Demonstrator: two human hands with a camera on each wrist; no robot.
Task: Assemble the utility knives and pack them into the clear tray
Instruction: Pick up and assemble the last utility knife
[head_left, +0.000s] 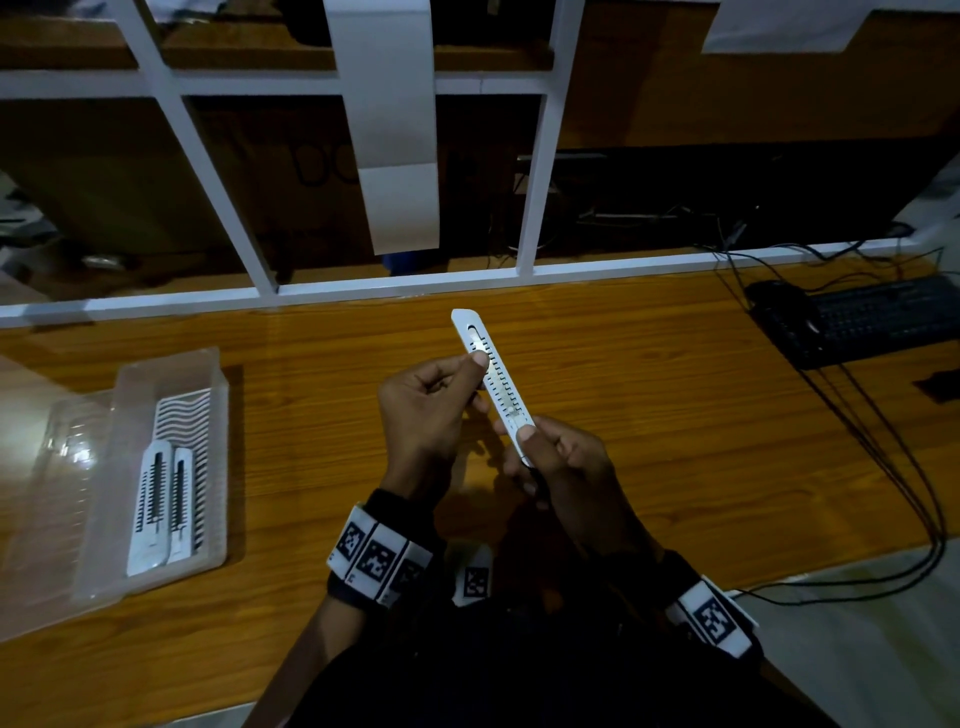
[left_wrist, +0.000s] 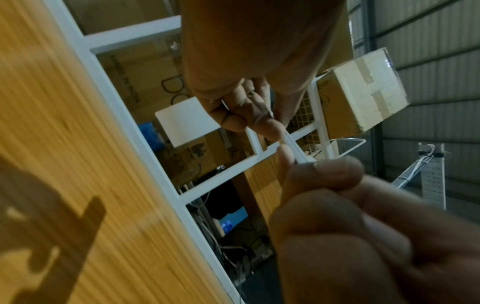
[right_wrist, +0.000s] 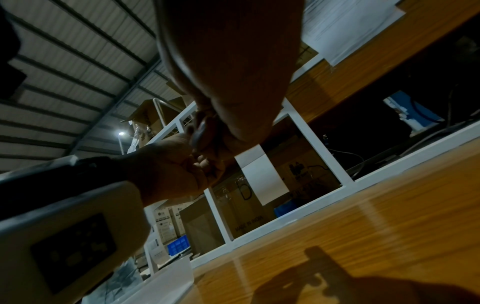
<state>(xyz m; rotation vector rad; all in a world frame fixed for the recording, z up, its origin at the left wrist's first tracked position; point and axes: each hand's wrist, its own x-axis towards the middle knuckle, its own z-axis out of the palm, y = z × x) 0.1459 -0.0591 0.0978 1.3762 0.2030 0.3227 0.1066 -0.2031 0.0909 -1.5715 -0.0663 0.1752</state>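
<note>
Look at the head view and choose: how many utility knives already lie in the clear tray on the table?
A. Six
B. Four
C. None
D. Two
D: two white utility knives lie side by side in the clear tray, while a third knife is held above the table by the left hand and the right hand.
</note>
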